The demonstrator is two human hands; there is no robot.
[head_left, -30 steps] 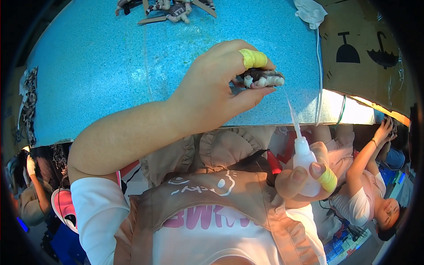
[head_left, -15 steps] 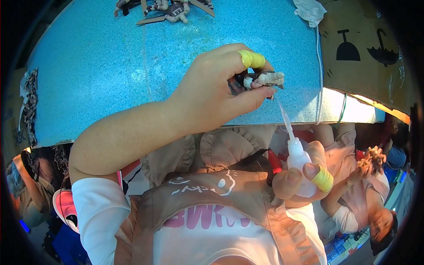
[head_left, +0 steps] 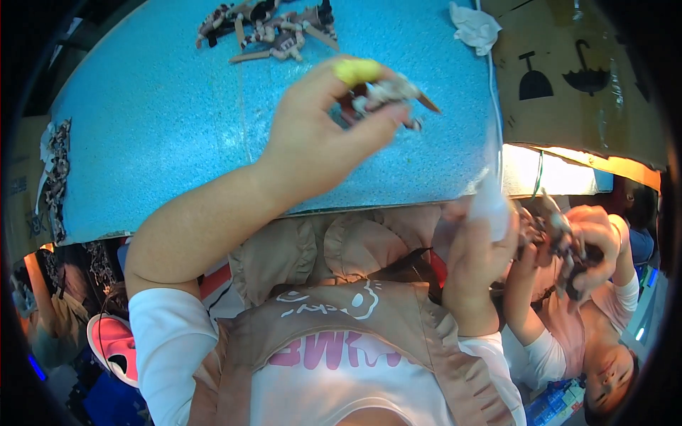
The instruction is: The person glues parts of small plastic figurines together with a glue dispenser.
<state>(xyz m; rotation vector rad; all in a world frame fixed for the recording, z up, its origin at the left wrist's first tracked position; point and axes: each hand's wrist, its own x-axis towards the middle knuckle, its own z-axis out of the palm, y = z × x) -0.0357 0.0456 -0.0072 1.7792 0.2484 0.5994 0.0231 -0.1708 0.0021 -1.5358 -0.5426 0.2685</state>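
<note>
My left hand, yellow tape round its index finger, grips a small figurine above the blue table. The figurine is pale and dark, with a thin brown piece sticking out to the right; its lower part is hidden in my palm. Beyond the table's near edge, my right hand is closed round a small white squeeze bottle with its nozzle pointing up. Hand and bottle are smeared by motion. The two hands are well apart.
Several similar figurines lie in a pile at the table's far side, more along its left edge. Crumpled tissue and a white cable lie near a cardboard box. At right, a co-worker's hands hold figurines.
My left hand has moved slightly left and up with the figurine, turning it. The bottle has drawn away from the figurine. The co-worker's hands with figurines have come closer to my right hand.
</note>
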